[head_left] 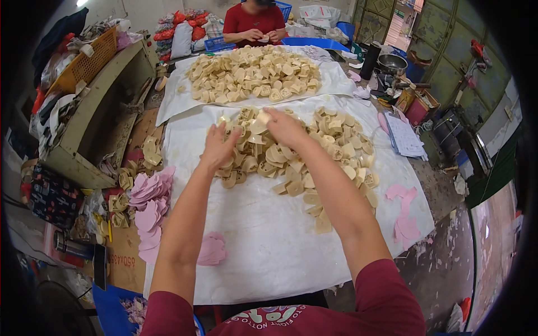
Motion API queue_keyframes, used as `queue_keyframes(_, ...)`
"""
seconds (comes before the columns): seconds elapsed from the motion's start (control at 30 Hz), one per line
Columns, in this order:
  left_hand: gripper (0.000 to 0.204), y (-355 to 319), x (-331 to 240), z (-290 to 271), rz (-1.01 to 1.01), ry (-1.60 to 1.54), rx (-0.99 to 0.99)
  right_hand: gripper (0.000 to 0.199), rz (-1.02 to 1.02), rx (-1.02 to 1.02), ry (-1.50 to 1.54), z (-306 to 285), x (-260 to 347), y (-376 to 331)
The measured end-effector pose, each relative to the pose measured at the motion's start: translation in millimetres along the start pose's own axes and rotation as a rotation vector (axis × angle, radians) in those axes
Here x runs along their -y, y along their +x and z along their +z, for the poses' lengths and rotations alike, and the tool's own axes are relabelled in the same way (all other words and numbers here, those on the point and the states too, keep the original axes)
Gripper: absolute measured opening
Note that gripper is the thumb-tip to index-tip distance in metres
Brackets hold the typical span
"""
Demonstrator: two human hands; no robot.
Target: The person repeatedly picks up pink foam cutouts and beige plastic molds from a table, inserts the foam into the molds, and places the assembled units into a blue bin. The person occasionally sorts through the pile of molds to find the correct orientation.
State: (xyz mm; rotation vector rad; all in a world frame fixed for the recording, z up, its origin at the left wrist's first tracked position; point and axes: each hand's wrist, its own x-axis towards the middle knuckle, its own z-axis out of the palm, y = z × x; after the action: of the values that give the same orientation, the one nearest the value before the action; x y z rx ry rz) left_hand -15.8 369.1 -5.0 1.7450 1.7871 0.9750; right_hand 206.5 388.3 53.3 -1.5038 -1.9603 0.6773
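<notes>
Reaching over the white cloth sheet [263, 241], my left hand [219, 147] rests half-curled on the heap of cream moulded rubbery pieces [297, 154], while at one o'clock my right hand [283, 127] pinches one cream square piece [262, 117]; they look light, slightly flexible, best gripped by the edges.

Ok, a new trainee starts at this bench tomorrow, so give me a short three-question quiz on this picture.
1. True or false: both hands, the left hand and the right hand, are on the near pile of cream pieces.
2. Which side of the white sheet has the pink stack? A) the person's left B) the person's right C) the far end
3. Fill in: a second person in a red top sits beyond the ____ pile.

Key: 1 true. 2 A. 3 far.
</notes>
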Motion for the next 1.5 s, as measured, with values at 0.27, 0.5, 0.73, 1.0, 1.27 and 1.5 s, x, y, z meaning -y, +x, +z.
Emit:
queue_keyframes(0.27, 0.054, -44.6, -45.4, 6.4, 0.165, 0.047, 0.053, 0.042, -0.178, -0.121, -0.292, 1.7, -11.3, -36.7)
queue_keyframes(0.5, 0.034, -109.9, -53.4, 29.4, 0.477, -0.199, -0.090, 0.039, -0.351, -0.335, -0.279, 17.5, -3.0, -133.1)
queue_keyframes(0.73, 0.044, -189.6, -57.0, 52.7, 0.282, -0.487, 0.056, 0.041, -0.461, -0.288, -0.224, 11.0, -7.6, -216.1)
queue_keyframes(1.0, 0.045, -232.2, -73.5, 24.8, 0.333, -0.378, 0.118, 0.043, -0.419, -0.187, -0.094, 2.1, -20.7, -265.8)
queue_keyframes(1.27, 0.035, -223.9, -60.8, 20.8, 0.137, -0.599, 0.063, 0.041, -0.475, -0.230, -0.056, -4.4, -27.2, -266.0)
queue_keyframes(1.5, 0.039, -227.5, -62.3, 14.8, 0.263, -0.398, 0.106, 0.051, -0.409, -0.049, -0.222, -12.0, -5.0, -228.8)
